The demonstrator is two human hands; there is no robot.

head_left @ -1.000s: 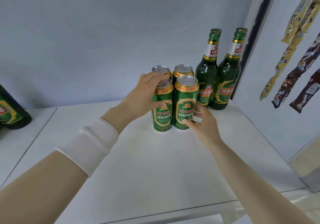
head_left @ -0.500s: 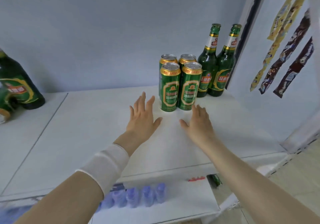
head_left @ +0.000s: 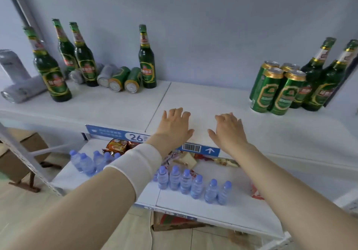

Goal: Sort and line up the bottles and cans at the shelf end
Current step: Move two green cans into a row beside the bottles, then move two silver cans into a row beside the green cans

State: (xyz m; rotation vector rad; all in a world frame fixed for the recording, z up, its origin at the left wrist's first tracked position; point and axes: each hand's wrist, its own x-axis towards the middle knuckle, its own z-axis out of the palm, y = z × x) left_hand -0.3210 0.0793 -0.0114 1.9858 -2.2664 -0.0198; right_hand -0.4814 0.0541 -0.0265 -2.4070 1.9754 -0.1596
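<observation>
At six o'clock in the view, over the front edge of the upper shelf, the left hand and the right hand lie flat side by side. Their fingers are straight and relaxed and grasp nothing.

At two o'clock, four green cans stand packed in a square, with two bottles just beside them at the shelf end. At ten o'clock the unsorted stock waits: three bottles upright, lying green cans, grey cans on their sides, and a lone bottle at eleven o'clock.

The step in hand looks like fetching the next item. The lone bottle seems the easiest pick. It should be gripped round the body rather than the neck, lifted clear of the lying cans so none rolls, then set touching its own kind with the label forward.
</observation>
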